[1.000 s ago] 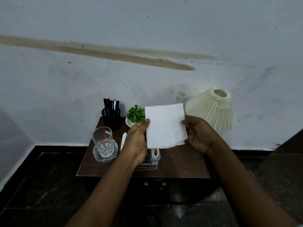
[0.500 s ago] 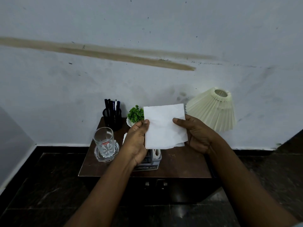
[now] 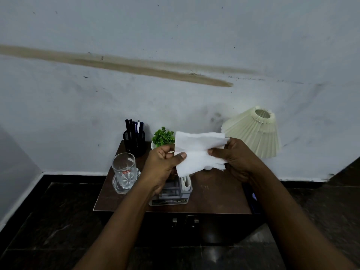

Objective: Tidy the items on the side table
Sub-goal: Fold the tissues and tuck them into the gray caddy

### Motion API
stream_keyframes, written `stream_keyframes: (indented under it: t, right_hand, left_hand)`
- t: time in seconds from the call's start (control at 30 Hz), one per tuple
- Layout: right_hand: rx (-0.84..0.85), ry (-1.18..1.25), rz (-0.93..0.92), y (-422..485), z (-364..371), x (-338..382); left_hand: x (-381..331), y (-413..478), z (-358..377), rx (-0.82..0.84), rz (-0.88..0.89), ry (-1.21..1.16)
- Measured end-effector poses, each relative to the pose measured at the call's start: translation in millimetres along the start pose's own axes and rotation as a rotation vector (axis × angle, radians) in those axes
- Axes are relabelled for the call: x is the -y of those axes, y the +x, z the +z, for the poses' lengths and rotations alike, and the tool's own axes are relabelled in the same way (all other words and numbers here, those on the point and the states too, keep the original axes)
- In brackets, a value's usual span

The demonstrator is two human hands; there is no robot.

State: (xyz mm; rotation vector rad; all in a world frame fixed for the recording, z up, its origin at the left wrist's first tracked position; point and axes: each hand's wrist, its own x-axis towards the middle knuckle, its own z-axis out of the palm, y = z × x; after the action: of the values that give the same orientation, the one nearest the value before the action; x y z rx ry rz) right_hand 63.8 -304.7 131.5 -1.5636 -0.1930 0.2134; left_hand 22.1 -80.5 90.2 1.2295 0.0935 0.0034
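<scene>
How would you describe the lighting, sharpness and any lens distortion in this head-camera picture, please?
Head view: dim, even light with darkened corners; wide-angle bending curves the skirting at left. The white tissue between the left hand and right hand is the brightest area, its creases soft. The glass mug shows faint reflections, its red label unreadable.

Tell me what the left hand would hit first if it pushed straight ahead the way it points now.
Probably the small green plant: the left hand, gripping the tissue, points up and away toward the wall, and the plant sits just beyond its knuckles. Depth is hard to judge.
</scene>
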Motion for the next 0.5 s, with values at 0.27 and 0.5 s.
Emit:
stream_keyframes:
  t: [0.27, 0.5]
  right_hand:
    - [0.108, 0.019, -0.073, -6, -4, 9]
    - [0.041, -0.06, -0.17, -8, -10, 14]
  left_hand:
    - [-9, -3, -2, 0.091, 0.004, -0.109]
    - [-6, -4, 1, 0.15, -0.009, -0.25]
